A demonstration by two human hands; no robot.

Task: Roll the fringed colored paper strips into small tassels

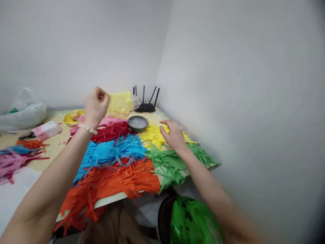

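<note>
Grip of the left hand (96, 105) is closed, with the fingers curled tight and raised above the desk, a white bead bracelet (87, 128) on the wrist. The fingertips meet the edge of a pale yellow paper sheet (119, 101); blur hides whether the sheet is actually pinched. Grip of the right hand (174, 135) is wide and loose, palm down and fingers spread, low over a heap of bright yellow paper strips (152, 135) at the far right of the desk.

A cream-coloured desk (54, 145) stands in the corner of two white walls, covered with heaps of cut paper. A heap of orange paper strips (116, 181) lies at the near edge and spills over it. Behind it is a heap of sky-blue paper strips (111, 152), with a heap of green paper strips (175, 162) to its right under the right forearm. A heap of dark red paper strips (111, 130) lies further back, under the left hand.

A crumpled white plastic bag (24, 112) sits at the far left. A black router with upright antennas (146, 106) stands in the corner. A small round grey metal bowl (137, 123) sits between the red and yellow heaps.
</note>
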